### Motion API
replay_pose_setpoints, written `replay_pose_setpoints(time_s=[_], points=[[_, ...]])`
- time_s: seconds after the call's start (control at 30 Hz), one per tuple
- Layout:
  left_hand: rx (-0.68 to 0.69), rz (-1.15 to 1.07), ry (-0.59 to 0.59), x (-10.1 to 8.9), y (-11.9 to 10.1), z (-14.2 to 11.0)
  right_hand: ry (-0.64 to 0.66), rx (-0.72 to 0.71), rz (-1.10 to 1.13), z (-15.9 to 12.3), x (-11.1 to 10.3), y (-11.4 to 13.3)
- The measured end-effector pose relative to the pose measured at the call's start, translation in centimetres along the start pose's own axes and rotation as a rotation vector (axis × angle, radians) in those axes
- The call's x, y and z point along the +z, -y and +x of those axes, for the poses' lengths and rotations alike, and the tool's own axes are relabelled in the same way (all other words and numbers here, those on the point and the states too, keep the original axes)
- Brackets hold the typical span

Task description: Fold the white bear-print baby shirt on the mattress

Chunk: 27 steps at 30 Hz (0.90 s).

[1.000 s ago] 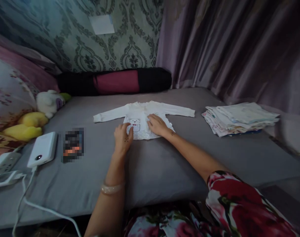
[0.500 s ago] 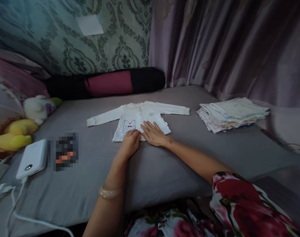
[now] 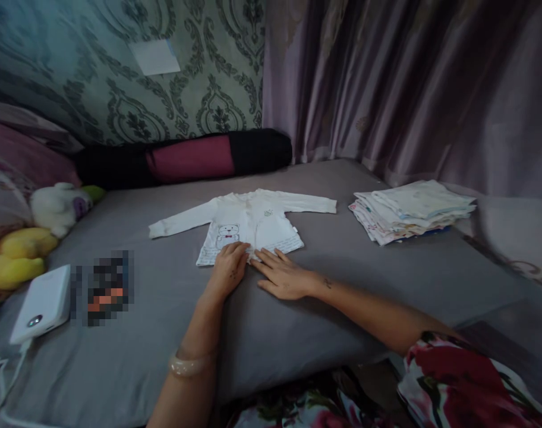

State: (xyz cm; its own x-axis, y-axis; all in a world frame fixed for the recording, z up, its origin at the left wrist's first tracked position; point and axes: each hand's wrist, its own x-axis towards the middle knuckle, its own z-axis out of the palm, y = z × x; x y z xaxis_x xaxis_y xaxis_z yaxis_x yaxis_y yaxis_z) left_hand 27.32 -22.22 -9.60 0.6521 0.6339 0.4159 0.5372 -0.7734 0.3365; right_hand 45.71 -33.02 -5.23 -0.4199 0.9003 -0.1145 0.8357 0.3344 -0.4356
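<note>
While the white shirt [image 3: 239, 214] lies spread flat at frame centre on the grey sheet [image 3: 306, 345], sleeves out to both sides, the hands are together at its bottom edge. Just changed: right hand [image 3: 283, 278] slid down off the front — palm now over bare sheet, fingertips at the hem [image 3: 289, 244]. Reads as a smoothing stroke run down to the edge; the lower front looks about flat, my judgement. Right hand is spread and loose, grasping nothing. Left hand [image 3: 230, 268] rests on the hem beside the front opening [image 3: 255, 229], fingers bent — can't tell if it's pinching fabric. Versus a second ago: left hand then stood over part of the bear print [image 3: 229, 235] and right hand lay mid-front; now the bear's mostly clear. View swung too, so everything sits further left, incl. the white power bank [image 3: 43, 303] at lower left. Cloth stack [image 3: 413, 211], right of frame, looks unchanged.
</note>
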Motion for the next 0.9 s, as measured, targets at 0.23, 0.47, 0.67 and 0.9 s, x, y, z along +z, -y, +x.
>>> replay_pose_setpoints(time_s=[0.23,0.47,0.67,0.9], points=[[-0.047,0.016,0.017,0.0,-0.1,0.0,0.112,-0.161,0.455,-1.2,-3.4,-3.5],[-0.054,0.016,0.013,0.3,0.1,-0.1,-0.514,0.265,0.91,0.4,-7.1,-12.0],[-0.051,0.011,0.008,0.5,0.3,-0.2,-0.942,0.866,0.478,-0.8,-8.7,-19.4],[-0.079,0.014,0.032,0.4,0.0,-0.3,-0.768,1.151,0.046,-2.3,-8.9,-21.5]])
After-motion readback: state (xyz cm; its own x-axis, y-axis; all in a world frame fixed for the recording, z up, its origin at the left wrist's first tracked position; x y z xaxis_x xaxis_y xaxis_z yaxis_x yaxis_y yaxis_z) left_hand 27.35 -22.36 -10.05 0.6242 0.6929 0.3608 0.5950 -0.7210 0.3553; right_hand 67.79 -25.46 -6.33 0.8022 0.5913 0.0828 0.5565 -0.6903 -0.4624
